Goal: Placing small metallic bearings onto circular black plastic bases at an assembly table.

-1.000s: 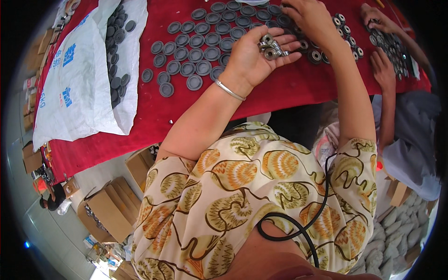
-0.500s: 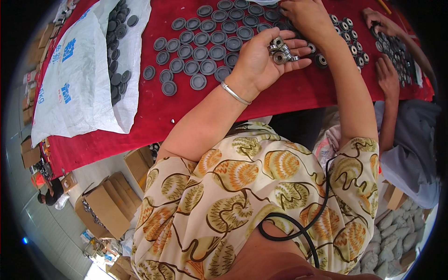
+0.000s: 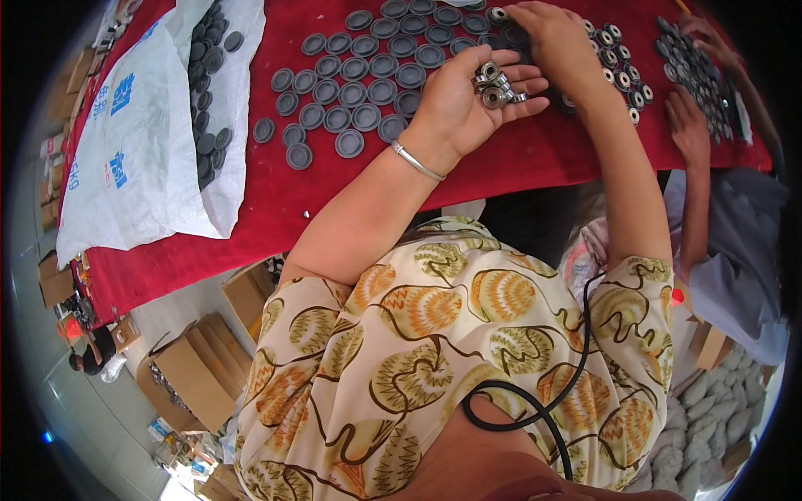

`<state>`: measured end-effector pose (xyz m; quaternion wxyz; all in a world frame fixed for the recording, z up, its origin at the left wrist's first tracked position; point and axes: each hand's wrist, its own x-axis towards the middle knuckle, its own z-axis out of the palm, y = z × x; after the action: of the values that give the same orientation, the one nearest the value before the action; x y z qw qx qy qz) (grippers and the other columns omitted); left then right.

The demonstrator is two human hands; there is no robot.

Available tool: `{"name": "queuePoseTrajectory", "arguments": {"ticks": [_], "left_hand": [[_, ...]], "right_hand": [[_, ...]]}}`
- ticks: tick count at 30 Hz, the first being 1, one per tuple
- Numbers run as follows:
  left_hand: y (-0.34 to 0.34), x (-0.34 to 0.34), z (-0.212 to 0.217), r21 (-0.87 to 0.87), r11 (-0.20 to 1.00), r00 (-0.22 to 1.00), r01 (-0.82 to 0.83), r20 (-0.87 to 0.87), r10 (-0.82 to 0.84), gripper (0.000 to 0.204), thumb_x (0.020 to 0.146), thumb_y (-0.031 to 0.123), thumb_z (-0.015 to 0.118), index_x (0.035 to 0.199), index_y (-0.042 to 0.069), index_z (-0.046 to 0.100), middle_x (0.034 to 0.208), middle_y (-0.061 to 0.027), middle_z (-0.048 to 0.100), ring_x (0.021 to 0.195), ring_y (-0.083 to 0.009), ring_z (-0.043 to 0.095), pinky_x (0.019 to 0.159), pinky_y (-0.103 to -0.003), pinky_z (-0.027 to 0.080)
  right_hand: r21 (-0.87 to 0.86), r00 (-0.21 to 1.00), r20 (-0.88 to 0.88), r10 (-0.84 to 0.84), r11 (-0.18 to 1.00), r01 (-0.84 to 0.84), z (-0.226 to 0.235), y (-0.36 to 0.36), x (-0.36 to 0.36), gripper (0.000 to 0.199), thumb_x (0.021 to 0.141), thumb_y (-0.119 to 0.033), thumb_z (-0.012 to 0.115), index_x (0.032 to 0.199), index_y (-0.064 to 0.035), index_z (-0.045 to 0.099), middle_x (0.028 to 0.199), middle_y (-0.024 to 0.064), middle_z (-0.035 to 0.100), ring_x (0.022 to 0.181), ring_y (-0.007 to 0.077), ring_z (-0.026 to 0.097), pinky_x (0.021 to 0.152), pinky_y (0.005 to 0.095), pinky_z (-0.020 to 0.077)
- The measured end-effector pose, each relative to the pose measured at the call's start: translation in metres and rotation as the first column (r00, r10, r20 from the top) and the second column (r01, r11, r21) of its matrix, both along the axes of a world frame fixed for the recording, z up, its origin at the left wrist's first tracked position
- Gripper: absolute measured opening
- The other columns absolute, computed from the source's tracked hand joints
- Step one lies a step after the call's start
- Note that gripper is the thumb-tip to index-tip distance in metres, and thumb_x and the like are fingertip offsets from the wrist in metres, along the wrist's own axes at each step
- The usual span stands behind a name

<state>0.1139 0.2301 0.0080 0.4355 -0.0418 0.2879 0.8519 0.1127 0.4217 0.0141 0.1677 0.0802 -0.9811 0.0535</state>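
Observation:
My left hand (image 3: 458, 104) is palm up with a small heap of shiny metal bearings (image 3: 494, 88) in its palm, its fingers stretched to the right. Just beyond it, my right hand (image 3: 555, 42) reaches down among the grey round caps (image 3: 383, 65), fingers bent together. Whatever lies under those fingertips is hidden. One cap with a bearing in it (image 3: 499, 14) sits beside them. The plain caps are spread in loose rows to the left of my hands. Right of my right wrist lie several caps with bearings seated in them (image 3: 622, 79).
A white woven sack (image 3: 142, 142) with more grey caps (image 3: 213, 60) lies at the left of the red tablecloth (image 3: 276, 204). A co-worker's hands (image 3: 689, 125) work over dark parts (image 3: 693, 71) at the right. Cardboard boxes (image 3: 196, 380) stand on the floor.
My right hand has shifted slightly up, and a cap with a bearing now shows left of its fingertips. My left hand still carries the bearings. The co-worker's far hand has moved to the right.

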Motion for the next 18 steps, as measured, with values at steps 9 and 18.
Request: {"name": "queuePoseTrajectory", "arguments": {"ticks": [9,18], "left_hand": [[-0.001,-0.003,-0.005,-0.042,0.999,0.999,-0.035,-0.009,0.034,0.050,0.106,0.029,0.044,0.135,-0.012,0.047,0.121,-0.0305,0.062,0.113,-0.0427,0.065,0.099,-0.056,0.057],[-0.002,-0.010,-0.002,0.022,0.998,0.998,-0.062,-0.016,0.063,0.050,0.107,0.026,0.040,0.138,-0.013,0.044,0.127,-0.0313,0.059,0.122,-0.0439,0.059,0.107,-0.058,0.051]], "right_hand": [[0.270,0.995,0.076,0.059,0.960,-0.078,0.004,-0.007,-0.005,0.023,0.091,-0.019,0.058,0.105,-0.0102,0.074,0.101,0.0060,0.069,0.111,0.0233,0.063,0.104,0.0426,0.0396],[-0.086,0.991,-0.113,0.070,0.993,-0.080,0.012,0.005,0.005,0.025,0.092,-0.015,0.065,0.115,-0.0069,0.072,0.106,0.0143,0.070,0.098,0.0344,0.067,0.086,0.0425,0.0507]]}}
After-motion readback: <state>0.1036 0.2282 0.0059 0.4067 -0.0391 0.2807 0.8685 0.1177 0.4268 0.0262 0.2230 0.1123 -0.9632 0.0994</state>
